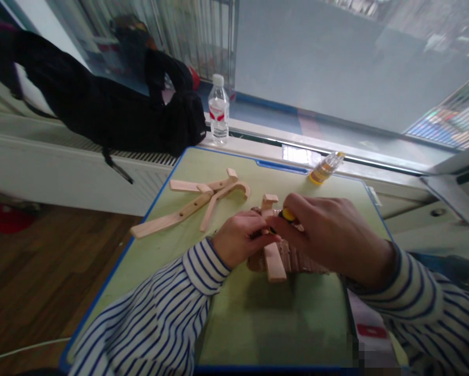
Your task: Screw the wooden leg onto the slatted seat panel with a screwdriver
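Observation:
My left hand [240, 237] and my right hand [328, 235] meet over a small wooden slatted assembly [276, 258] on the green table [258, 313]. The right hand's fingers are closed round a yellow-and-black tool [286, 214], likely a screwdriver. My left hand is curled in a pinch at the tool's tip, pressing on the wooden piece; what it pinches is hidden. A short wooden upright [269, 201] sticks up just behind the hands.
Curved wooden parts [197, 201] lie on the table to the left. A small amber bottle [325, 168] lies at the far edge. A water bottle [219, 109] and a black bag [113, 109] rest on the window ledge. Wooden floor lies left.

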`<action>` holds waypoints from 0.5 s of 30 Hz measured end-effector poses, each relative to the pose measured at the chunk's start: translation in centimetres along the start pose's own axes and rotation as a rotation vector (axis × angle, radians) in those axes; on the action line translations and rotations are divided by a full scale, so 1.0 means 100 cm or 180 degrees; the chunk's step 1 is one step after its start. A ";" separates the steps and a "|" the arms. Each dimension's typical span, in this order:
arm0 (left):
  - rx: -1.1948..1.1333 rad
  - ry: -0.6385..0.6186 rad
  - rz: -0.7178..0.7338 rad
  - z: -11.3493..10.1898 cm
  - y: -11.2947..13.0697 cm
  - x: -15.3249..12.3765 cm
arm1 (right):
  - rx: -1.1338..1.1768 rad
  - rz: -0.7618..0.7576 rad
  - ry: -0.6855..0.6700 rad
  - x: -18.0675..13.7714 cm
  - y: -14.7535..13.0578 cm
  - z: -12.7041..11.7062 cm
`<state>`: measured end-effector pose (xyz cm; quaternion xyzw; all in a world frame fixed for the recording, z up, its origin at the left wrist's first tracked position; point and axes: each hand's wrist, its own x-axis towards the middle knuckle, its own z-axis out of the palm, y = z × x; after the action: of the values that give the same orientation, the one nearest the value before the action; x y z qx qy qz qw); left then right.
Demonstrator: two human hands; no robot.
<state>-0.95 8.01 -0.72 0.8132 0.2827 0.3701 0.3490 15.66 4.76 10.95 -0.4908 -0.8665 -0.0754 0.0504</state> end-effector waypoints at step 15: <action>-0.0325 0.0455 0.0026 -0.002 0.003 -0.001 | 0.1107 -0.0726 -0.0407 0.000 0.006 -0.009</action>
<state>-1.08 7.87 -0.46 0.7670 0.2843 0.4425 0.3675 16.20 4.94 11.84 -0.3774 -0.9178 0.1013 0.0704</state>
